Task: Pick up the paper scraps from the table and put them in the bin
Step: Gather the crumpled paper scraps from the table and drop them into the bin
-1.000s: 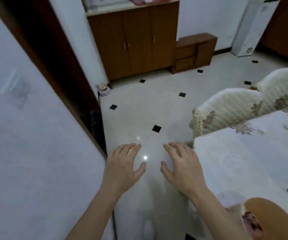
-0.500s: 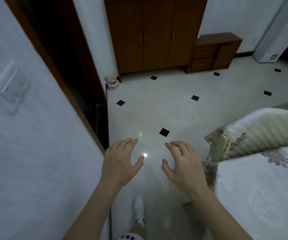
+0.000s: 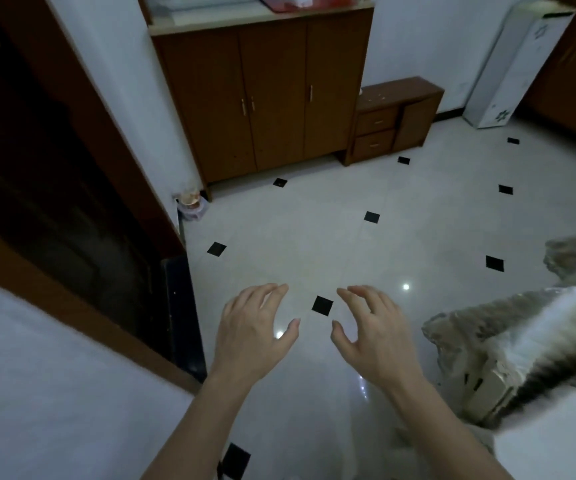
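Observation:
My left hand point(image 3: 251, 334) and my right hand point(image 3: 373, 337) hover side by side over the tiled floor, palms down, fingers spread and slightly curled, holding nothing. A corner of the table point(image 3: 556, 452) with its pale cloth shows at the bottom right. No paper scraps are visible on it from here. A small round container point(image 3: 193, 204) stands on the floor by the door frame, next to the cabinet; I cannot tell whether it is the bin.
A covered chair point(image 3: 508, 344) stands close to my right hand. A white wall point(image 3: 54, 393) and a dark doorway point(image 3: 54, 188) fill the left. A brown cabinet point(image 3: 265, 95), a low drawer unit point(image 3: 394, 116) and a white appliance point(image 3: 511, 64) line the far wall.
The view has swung left and away from the table, which now shows only at the bottom right. Both hands stay spread in front of me, over floor farther from the table.

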